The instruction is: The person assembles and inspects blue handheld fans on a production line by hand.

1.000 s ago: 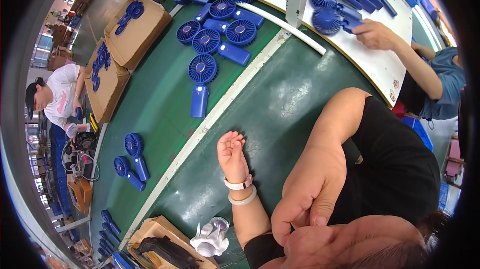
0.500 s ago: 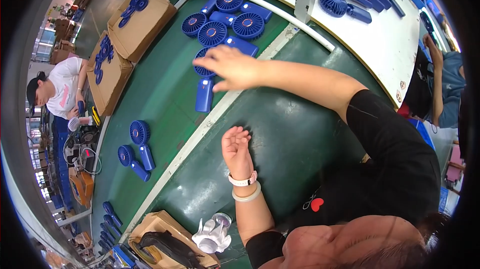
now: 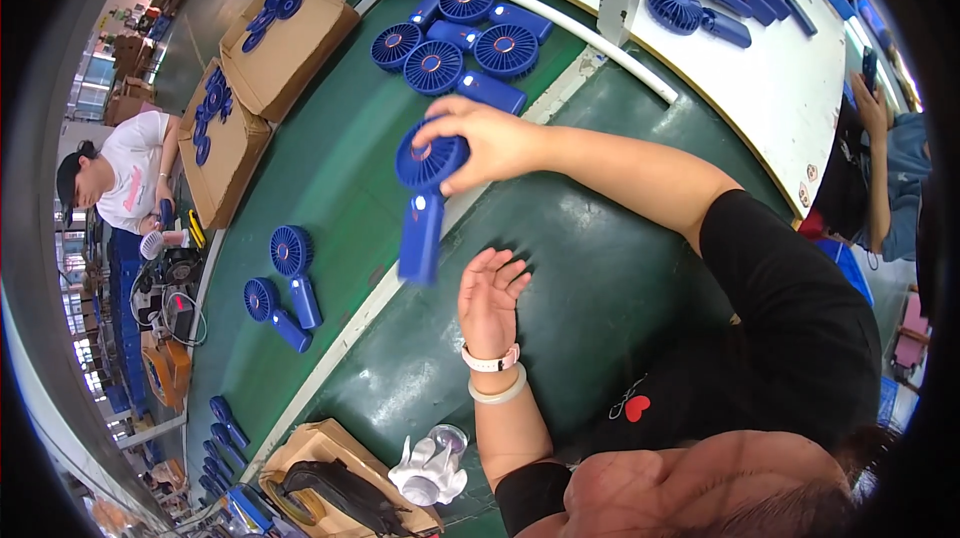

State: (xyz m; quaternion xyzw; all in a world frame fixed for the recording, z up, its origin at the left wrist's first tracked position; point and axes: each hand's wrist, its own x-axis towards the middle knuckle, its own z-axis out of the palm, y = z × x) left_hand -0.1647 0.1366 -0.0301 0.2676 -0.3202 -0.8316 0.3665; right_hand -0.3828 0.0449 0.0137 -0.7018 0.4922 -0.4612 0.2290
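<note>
A blue handheld fan (image 3: 420, 228) is lifted at a tilt above the green conveyor belt's near edge. My right hand (image 3: 485, 143) grips it by the round fan head, and its handle points toward me. My left hand (image 3: 490, 293), with a watch and a pale bangle at the wrist, hovers palm up over the dark green tabletop (image 3: 590, 278). Its fingers are apart, slightly curled, and hold nothing. Beyond my right hand lies a cluster of blue handheld fans (image 3: 465, 3) on the belt. Two more fans (image 3: 290, 253) lie on the belt at the left.
A white tube (image 3: 560, 23) runs past the fan cluster. More fans fill a white table (image 3: 745, 88) at the right. Cardboard boxes (image 3: 290, 58) with fans stand across the belt, near a co-worker (image 3: 125, 173). A carton (image 3: 330, 448) and a white petal-shaped object (image 3: 428, 473) sit near me.
My right hand has taken hold of the nearest fan and raised it off the belt, bringing it toward me. My left hand's fingers have spread a little.
</note>
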